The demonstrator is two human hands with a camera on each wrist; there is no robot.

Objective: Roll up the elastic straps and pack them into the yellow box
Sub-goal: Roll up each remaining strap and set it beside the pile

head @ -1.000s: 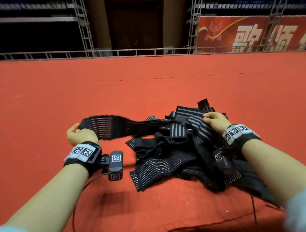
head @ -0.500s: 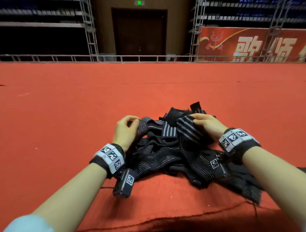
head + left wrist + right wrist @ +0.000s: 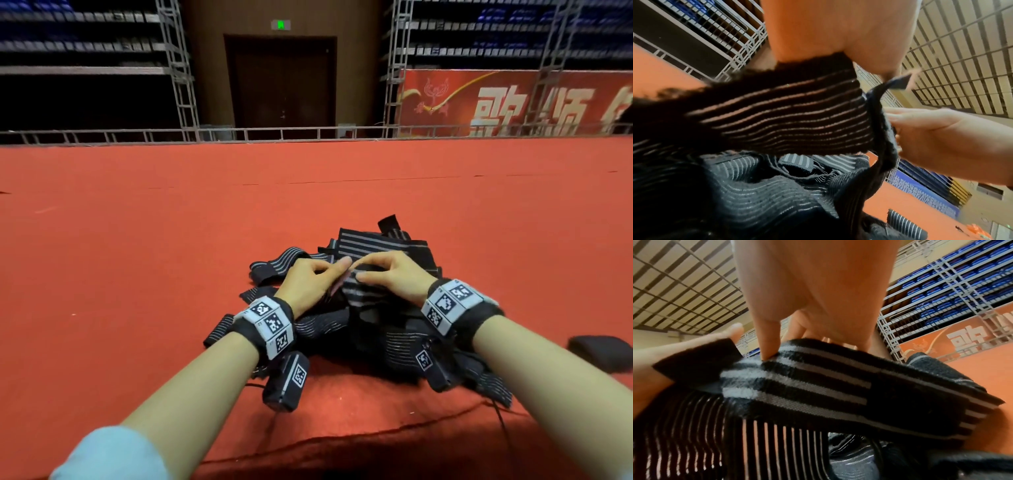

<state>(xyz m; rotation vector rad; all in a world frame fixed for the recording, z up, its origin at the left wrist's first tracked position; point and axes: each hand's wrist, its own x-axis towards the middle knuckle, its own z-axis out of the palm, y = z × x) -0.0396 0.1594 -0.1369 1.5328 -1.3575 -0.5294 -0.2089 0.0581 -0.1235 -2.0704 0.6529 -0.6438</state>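
A heap of black elastic straps with grey stripes lies on the red carpet in front of me. Both hands meet above the heap on one striped strap. My left hand pinches its black end, with the band hanging from under the hand. My right hand pinches the same strap from the other side, thumb pressed on its edge. No yellow box is in view.
A small dark bundle lies on the carpet to the right of the heap. A metal railing runs along the carpet's far edge. A raised fold of carpet crosses just in front of my forearms.
My left hand has come in from the far left, where it held the strap stretched out, to the middle of the heap. Both hands now grip the strap close together.
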